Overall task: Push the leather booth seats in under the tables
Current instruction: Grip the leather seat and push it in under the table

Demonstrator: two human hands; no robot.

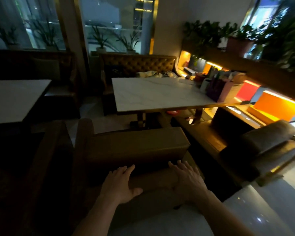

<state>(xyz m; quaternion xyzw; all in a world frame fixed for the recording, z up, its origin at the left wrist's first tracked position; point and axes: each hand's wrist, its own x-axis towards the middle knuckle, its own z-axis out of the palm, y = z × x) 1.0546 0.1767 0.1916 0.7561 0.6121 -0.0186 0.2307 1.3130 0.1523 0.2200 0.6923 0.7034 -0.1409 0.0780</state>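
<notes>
A brown leather booth seat [136, 143] stands in front of me, its cushion short of the white marble table [160, 94]. My left hand [121, 183] and my right hand [187, 179] both lie flat on the top of its backrest [152, 181], fingers spread and pointing forward. A gap of pale floor shows between the seat's front and the table's pedestal [140, 121]. A tufted leather booth [138, 65] faces me on the table's far side.
A second white table [15, 99] stands at the left with a dark seat [24, 150] before it. Bags and boxes [223, 89] crowd the table's right end. Lit shelves [276, 108] and plants [211, 33] line the right. Another seat back [269, 142] stands at right.
</notes>
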